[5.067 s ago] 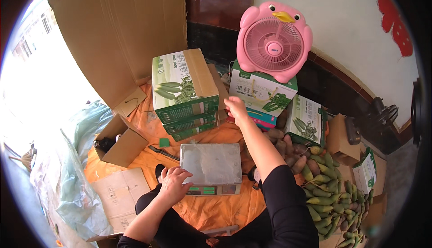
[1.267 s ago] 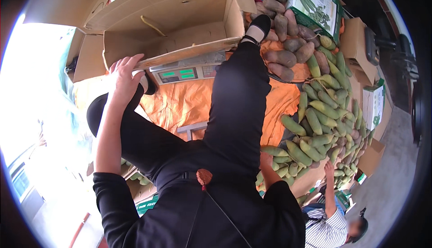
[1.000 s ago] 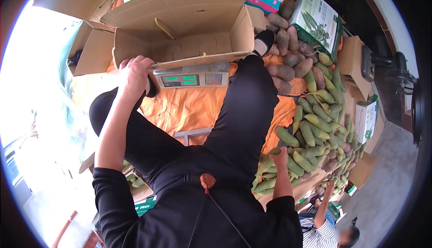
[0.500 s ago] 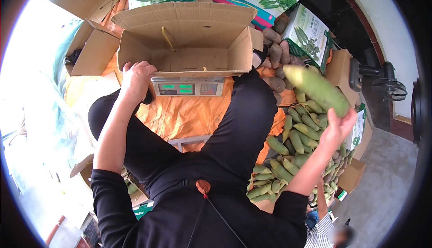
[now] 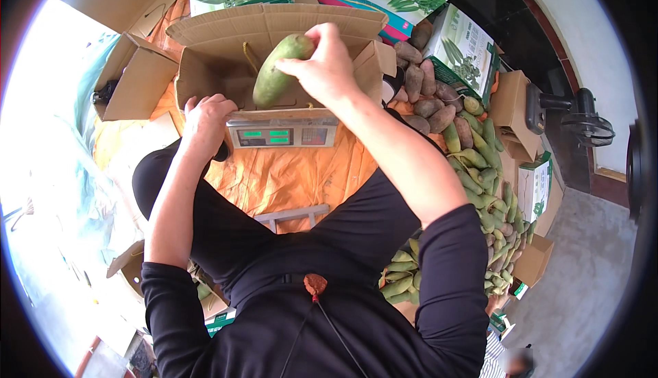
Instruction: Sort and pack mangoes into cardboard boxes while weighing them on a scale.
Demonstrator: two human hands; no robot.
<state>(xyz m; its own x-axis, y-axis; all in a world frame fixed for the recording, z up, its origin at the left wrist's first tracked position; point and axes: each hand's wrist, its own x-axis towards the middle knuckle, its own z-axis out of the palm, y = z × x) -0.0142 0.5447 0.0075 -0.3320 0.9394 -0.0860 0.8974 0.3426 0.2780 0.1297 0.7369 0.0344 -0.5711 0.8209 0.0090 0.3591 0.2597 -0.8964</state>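
Right grip [image 5: 327,69] is pinching the top end of a long green mango [image 5: 279,68]. It is hanging slanted over the open box [image 5: 205,80], low end pointing left. Left grip [image 5: 205,119] is curling on the box's near edge, just above the scale [image 5: 281,133].

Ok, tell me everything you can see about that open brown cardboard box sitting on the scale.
The open brown cardboard box is plain corrugated card, its four flaps folded outward. It sits on the grey digital scale with green lit displays, over the orange cloth. The left hand grips its near left edge. The right hand holds a long green fruit tilted over the opening, above the near wall. A thin yellowish strip lies against the inside wall; the box floor is mostly hidden.
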